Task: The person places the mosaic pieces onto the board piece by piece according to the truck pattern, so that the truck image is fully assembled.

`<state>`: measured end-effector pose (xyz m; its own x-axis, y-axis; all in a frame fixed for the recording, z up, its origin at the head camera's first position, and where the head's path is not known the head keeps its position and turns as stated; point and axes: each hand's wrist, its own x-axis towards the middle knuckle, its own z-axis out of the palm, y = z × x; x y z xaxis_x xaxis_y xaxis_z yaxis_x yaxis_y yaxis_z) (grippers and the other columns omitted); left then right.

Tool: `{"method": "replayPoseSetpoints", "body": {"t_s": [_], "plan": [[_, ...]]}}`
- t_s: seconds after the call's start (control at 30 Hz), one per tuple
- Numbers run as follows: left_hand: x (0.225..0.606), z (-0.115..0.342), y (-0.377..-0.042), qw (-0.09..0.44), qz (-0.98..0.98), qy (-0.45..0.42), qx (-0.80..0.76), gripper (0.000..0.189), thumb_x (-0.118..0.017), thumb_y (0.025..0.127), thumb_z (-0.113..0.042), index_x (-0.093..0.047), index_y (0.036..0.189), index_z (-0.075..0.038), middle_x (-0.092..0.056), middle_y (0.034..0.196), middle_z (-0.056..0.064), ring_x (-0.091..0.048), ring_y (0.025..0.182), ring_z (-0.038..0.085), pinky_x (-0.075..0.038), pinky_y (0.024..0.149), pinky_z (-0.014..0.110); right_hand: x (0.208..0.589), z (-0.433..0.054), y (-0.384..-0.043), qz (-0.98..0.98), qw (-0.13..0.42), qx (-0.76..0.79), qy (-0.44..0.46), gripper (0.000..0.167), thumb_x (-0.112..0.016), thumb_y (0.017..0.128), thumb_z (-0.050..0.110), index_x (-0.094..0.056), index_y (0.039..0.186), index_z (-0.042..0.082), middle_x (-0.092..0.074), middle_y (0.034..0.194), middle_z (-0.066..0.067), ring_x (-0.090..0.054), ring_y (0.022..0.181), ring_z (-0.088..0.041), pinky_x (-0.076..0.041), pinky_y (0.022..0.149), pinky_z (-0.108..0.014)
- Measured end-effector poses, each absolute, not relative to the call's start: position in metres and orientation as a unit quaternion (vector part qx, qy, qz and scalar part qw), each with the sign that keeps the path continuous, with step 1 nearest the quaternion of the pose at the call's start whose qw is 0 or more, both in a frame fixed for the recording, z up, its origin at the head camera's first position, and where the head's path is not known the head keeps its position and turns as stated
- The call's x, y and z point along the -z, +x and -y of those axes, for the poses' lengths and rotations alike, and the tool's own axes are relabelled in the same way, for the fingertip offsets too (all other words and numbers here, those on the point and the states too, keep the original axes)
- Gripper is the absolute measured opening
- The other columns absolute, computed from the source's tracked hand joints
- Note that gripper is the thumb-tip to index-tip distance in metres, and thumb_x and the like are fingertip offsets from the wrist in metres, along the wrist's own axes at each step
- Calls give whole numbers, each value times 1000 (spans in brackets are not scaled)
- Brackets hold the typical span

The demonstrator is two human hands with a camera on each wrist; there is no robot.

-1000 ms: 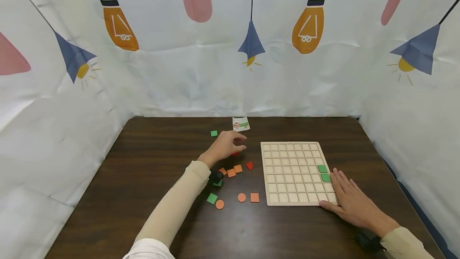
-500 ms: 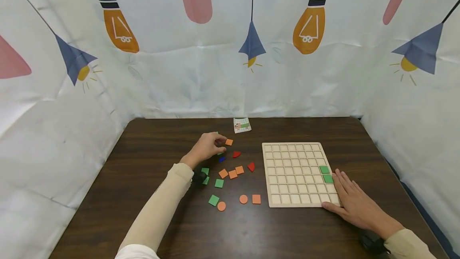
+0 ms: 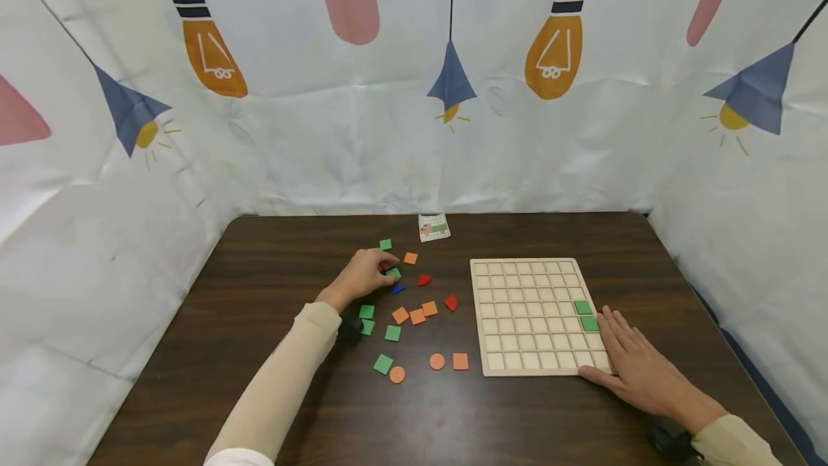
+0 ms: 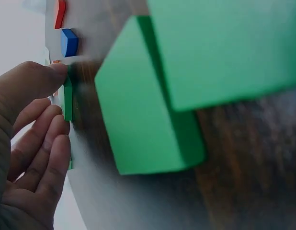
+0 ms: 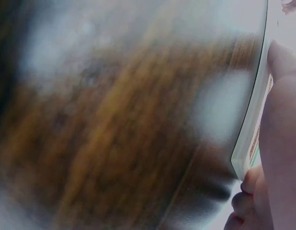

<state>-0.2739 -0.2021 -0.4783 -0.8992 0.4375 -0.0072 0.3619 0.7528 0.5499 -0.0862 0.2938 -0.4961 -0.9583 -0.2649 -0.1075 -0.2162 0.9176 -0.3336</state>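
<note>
Thumb and fingers of my left hand (image 3: 362, 275) close around a green square tile (image 3: 393, 272) on the table, left of centre. In the left wrist view, the thumb meets one end of that green tile (image 4: 68, 98) and fingertips lie by the other. A blue piece (image 3: 398, 289) lies just right of the thumb. My right hand (image 3: 637, 369) lies flat with straight fingers along the right edge of a pale gridded board (image 3: 527, 315), its thumb at the near corner. Two green tiles (image 3: 585, 315) sit in the board's right column.
Several orange squares (image 3: 417, 316), green squares (image 3: 392, 333), two orange discs (image 3: 436, 361) and two red pieces (image 3: 451, 303) are scattered left of the board. A small printed card (image 3: 434, 227) lies at the dark table's (image 3: 310, 250) far edge, before a patterned curtain (image 3: 362, 142).
My left hand has moved left from near the red piece and card to the green tile, uncovering the orange and blue pieces. The right hand stays at the board.
</note>
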Motion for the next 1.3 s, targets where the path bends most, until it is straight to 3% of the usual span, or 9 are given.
{"method": "replayPoseSetpoints", "body": {"t_s": [0.87,1.3], "plan": [[475,204,-267,71,-937,207,-271,33,-74,95,-19,-75,124,-5,-76,118,13,-72,103,26,-62,87,41,497,-294,-86,-977,67,159,-128,107,-63,95,62,-13,165,-2,-15,170,-31,-19,157,-51,-27,116,-71],[473,198,-268,45,-934,207,-287,34,-74,94,-18,-74,126,-4,-74,117,14,-72,102,27,-62,85,42,496,-294,-85,-978,65,149,-127,107,-62,95,64,-17,164,-4,-15,171,-30,-18,158,-49,-26,118,-70]]}}
